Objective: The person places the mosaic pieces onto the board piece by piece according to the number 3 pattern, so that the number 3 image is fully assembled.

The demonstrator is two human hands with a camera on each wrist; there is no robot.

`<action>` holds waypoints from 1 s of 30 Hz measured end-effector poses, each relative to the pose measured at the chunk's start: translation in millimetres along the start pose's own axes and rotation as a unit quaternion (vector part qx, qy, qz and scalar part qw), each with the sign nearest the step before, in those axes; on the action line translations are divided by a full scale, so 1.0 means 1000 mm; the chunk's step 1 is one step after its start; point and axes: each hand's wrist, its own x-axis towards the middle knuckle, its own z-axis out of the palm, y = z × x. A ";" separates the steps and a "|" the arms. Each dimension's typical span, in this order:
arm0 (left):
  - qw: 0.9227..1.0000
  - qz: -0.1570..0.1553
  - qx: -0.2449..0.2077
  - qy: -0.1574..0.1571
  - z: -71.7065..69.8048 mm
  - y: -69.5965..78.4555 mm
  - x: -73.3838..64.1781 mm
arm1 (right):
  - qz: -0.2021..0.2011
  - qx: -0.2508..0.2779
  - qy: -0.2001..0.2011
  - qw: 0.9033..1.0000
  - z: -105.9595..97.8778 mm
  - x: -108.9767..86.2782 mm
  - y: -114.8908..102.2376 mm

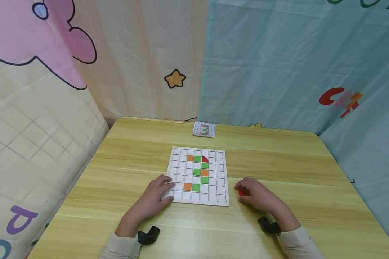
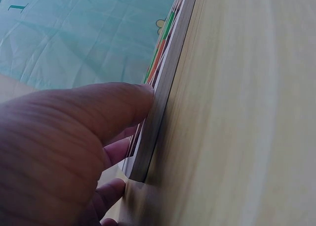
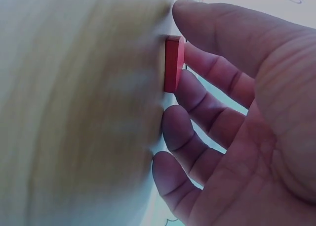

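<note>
A white grid board (image 1: 179,169) lies on the table with several green and orange square tiles on it. One red quarter-circle tile (image 1: 205,159) sits at the upper right of their pattern. My left hand (image 1: 155,196) rests at the board's lower left corner, fingers over its edge; in the left wrist view the thumb (image 2: 118,105) touches the board's side. Right of the board, my right hand (image 1: 257,194) curves loosely around a small flat red tile (image 3: 173,65) on the table. Its fingertips are against the tile, while the thumb tip looks apart from it. The tile's full outline is hidden.
A small card (image 1: 204,129) printed with a grid and coloured pattern lies near the table's back edge. The light wooden table (image 1: 278,154) reaches to printed cloth curtains (image 1: 262,64) behind and at both sides. Black bands (image 1: 149,235) sit at both wrists.
</note>
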 end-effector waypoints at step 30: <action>1.000 -0.002 -0.001 -0.001 -0.001 0.000 0.000 | 0.016 -0.016 0.000 1.000 -0.004 -0.003 0.002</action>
